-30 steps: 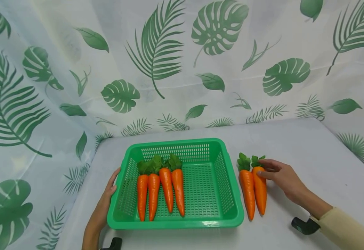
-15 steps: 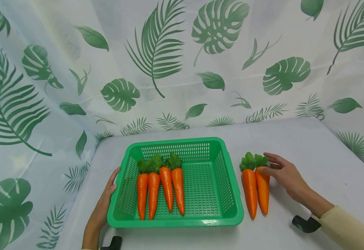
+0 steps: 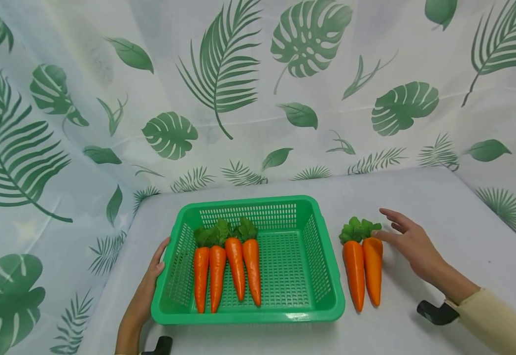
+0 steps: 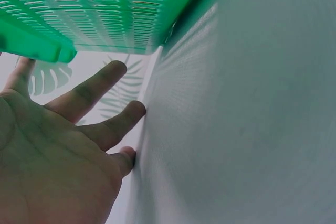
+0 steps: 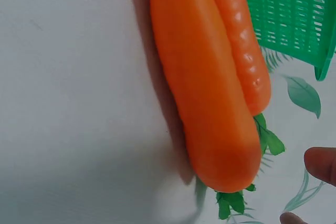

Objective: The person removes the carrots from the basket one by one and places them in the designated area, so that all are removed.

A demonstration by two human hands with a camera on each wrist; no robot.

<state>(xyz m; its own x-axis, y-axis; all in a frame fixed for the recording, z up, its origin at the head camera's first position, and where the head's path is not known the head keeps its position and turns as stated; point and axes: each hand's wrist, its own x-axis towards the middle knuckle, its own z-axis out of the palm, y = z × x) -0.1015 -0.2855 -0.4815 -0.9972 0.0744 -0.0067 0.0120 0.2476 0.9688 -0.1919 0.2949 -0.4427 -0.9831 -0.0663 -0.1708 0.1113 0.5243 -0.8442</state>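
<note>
A green plastic basket [image 3: 249, 317] holds several orange carrots with leafy tops, lined up in its left half. My left hand [image 3: 146, 288] rests against the basket's left side; in the left wrist view its fingers [image 4: 86, 93] are spread and mostly straight, one touching the rim. To the right of the basket, two carrots lie side by side on the table, a left carrot [image 3: 354, 276] and a right carrot [image 3: 373, 271]. My right hand [image 3: 415, 249] hovers just right of them, fingers extended, the thumb by the right carrot's leafy end. Whether the thumb touches it, I cannot tell.
A pale cloth covers the table [image 3: 453, 222]. Behind and to the left hangs a white curtain [image 3: 249, 148] printed with green leaves. A dark camera mount [image 3: 437, 313] sits at my right wrist.
The two loose carrots have shifted slightly right, away from the basket. My right hand has drawn back to the right and its fingers have come off the right carrot. The left hand stays put.
</note>
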